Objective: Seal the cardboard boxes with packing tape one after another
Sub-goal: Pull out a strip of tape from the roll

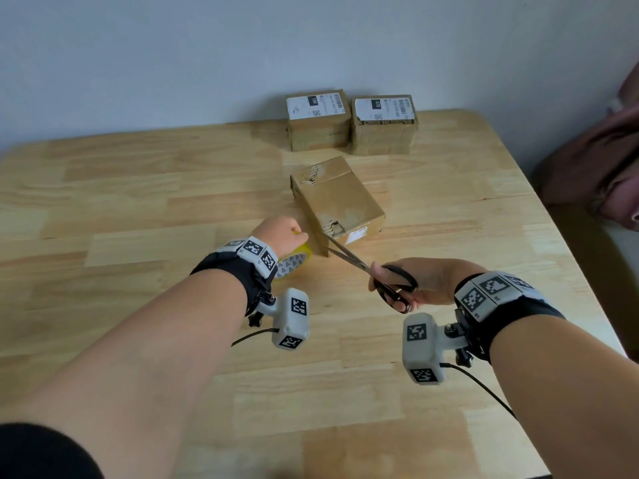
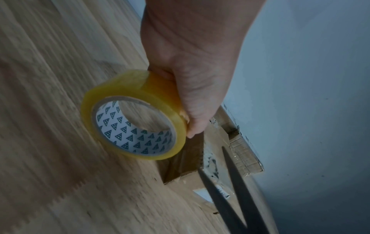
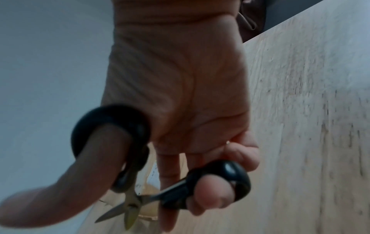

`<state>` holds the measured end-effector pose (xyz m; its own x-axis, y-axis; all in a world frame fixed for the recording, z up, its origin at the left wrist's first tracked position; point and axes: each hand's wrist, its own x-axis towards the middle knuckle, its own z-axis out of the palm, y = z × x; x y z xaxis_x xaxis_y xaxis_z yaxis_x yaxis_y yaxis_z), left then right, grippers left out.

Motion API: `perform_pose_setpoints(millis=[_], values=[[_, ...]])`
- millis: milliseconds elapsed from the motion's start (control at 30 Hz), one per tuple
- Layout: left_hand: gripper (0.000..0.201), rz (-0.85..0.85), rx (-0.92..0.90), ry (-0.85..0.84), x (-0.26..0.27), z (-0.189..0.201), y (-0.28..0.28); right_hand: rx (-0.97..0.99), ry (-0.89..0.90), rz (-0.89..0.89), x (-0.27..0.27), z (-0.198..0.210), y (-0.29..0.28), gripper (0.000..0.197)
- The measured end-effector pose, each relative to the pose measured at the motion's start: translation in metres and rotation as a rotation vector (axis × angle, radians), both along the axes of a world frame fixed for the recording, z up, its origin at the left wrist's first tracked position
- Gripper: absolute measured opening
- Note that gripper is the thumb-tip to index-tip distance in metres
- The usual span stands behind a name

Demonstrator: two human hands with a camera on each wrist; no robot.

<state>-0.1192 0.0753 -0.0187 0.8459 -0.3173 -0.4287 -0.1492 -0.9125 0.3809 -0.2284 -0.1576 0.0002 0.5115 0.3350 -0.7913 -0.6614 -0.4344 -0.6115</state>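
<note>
A worn cardboard box [image 1: 340,202] lies in the middle of the wooden table [image 1: 138,202]. My left hand [image 1: 283,235] grips a roll of clear yellowish packing tape [image 1: 294,262] just left of the box's near corner; the roll [image 2: 134,126] shows a triangle-patterned core, with the box [image 2: 186,159] behind it. My right hand [image 1: 415,285] holds black-handled scissors [image 1: 387,276], thumb and fingers through the loops. Their blades [image 1: 340,252] stand apart, tips at the box's near corner beside the roll. The scissors [image 3: 140,196] and blades [image 2: 230,182] show in both wrist views. Any tape strip between roll and box is not discernible.
Two more cardboard boxes with white labels stand side by side at the table's far edge against the wall, one [image 1: 318,121] left of the other [image 1: 383,124]. A dark reddish cloth [image 1: 594,160] lies off the table's right edge.
</note>
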Motion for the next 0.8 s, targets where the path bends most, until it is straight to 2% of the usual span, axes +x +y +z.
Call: perform_pose_setpoints(millis=[133,300,367,433,500,567,700,800], values=[[0.028,0.011,-0.036,0.016,-0.001,0.004,-0.001,-0.111,0.072,0.049,-0.003,-0.004,0.011,0.077],[0.018,-0.008,-0.035,0.043,0.001,0.001,-0.004,-0.132,0.089,0.013,0.003,-0.023,0.030,0.086],[0.010,-0.008,-0.010,0.059,0.003,0.000,-0.005,-0.115,0.062,-0.008,0.005,-0.033,0.037,0.084],[0.012,-0.013,0.016,0.076,0.006,-0.001,-0.005,-0.088,0.027,-0.038,0.007,-0.042,0.043,0.078],[0.015,-0.023,0.041,0.094,0.010,-0.001,-0.007,-0.070,-0.012,-0.035,0.009,-0.048,0.048,0.083],[0.019,-0.032,0.069,0.119,0.012,0.001,-0.008,-0.058,-0.076,-0.039,0.013,-0.051,0.052,0.087],[0.036,-0.054,0.109,0.138,0.015,0.002,-0.007,-0.058,-0.193,-0.098,0.021,-0.055,0.049,0.074],[0.026,-0.042,0.083,0.140,0.019,-0.001,-0.008,-0.063,-0.220,-0.105,0.025,-0.057,0.044,0.070]])
